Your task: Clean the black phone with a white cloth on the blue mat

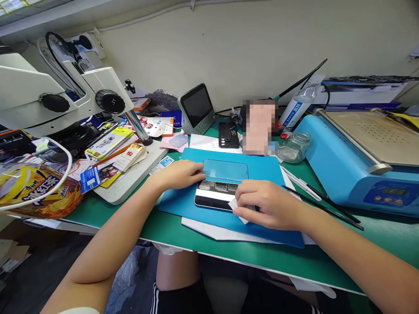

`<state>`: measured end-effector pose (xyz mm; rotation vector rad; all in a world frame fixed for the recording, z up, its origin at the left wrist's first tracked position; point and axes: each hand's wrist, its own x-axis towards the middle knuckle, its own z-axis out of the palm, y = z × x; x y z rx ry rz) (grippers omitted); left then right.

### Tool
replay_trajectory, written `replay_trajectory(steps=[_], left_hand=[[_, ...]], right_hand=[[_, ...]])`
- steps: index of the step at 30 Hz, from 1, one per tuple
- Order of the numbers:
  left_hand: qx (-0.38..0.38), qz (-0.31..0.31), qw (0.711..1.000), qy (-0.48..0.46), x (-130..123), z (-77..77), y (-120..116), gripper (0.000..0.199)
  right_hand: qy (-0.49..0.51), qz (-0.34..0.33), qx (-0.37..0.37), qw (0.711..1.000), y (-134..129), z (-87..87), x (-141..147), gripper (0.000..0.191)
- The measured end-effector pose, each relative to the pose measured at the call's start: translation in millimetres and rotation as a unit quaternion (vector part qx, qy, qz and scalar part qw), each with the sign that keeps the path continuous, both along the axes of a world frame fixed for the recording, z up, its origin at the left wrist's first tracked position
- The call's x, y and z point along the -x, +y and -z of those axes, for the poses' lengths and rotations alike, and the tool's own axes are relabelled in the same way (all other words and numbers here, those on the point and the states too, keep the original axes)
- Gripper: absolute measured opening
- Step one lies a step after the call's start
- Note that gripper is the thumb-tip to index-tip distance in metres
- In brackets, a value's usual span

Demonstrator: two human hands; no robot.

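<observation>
Head view: right hand [258, 203] pinches a small white wipe [238, 210] at the right end of a flat black-and-silver phone-like device [214, 197], which lies between the hands; left hand [183, 173], fingers loosely together, rests by the clear rectangular glass panel [225, 169] above the device.

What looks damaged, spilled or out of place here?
The wall beside the small display has a rough, dark patch, as if paint had peeled. White paper juts crookedly from under the blue mat. No spill shows.
</observation>
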<state>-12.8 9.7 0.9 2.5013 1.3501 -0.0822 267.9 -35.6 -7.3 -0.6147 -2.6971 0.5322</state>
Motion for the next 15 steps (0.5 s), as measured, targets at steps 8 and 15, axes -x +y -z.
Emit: replay_trajectory(steps=[8, 15], left_hand=[[-0.001, -0.001, 1.000, -0.003, 0.4, 0.5, 0.1, 0.032], [-0.001, -0.003, 1.000, -0.004, -0.5, -0.6, -0.9, 0.032]], right_hand=[[0.005, 0.039, -0.024, 0.999, 1.9, 3.3, -0.1, 0.027], [0.011, -0.010, -0.051, 0.999, -2.1, 7.8, 8.8, 0.026]])
